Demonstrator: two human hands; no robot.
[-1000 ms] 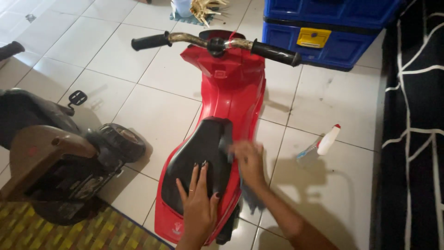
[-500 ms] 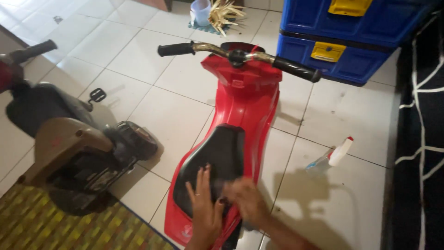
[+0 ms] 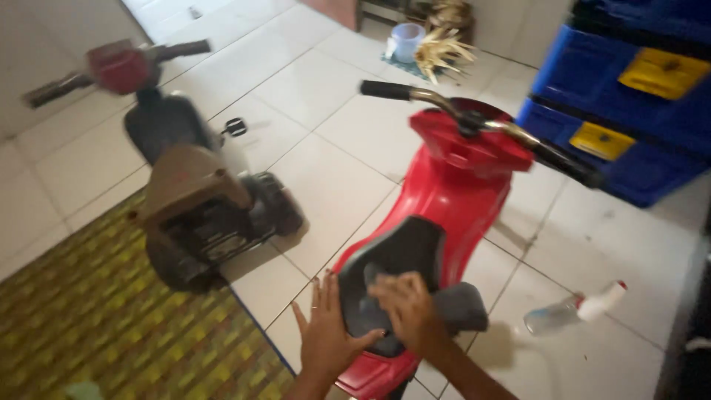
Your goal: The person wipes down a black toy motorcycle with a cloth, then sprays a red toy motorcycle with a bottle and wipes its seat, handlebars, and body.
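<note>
At the far left, a woven mat [image 3: 111, 326] in green and yellow covers the lower corner of the white tiled floor [image 3: 326, 185]. On its edge stands a dark and tan ride-on toy scooter [image 3: 189, 200], with a red centre on its handlebar, turned away from the camera. A small black object [image 3: 235, 127] lies on the tiles just beside it.

Near the bottom centre, the left hand [image 3: 329, 337] is spread flat against the left edge of the black seat [image 3: 392, 285] of the red toy scooter [image 3: 452, 185], its fingers [image 3: 320, 292] released and splayed, holding nothing. Just to its right, the right hand [image 3: 407, 311] presses on the seat, its fingers curled over a dark grey cloth [image 3: 459, 307] that drapes over the seat's right side. The red toy scooter stands on the tiles in the middle of the view, its handlebar [image 3: 481, 122] pointing away.

At the top, a pale plastic cup [image 3: 406, 41] and a bundle of dry straw [image 3: 444, 48] sit by the wall. To the right, a clear spray bottle [image 3: 574, 310] with a white and red nozzle lies on the floor. Blue storage boxes [image 3: 629, 104] with yellow latches are stacked at the far right.
</note>
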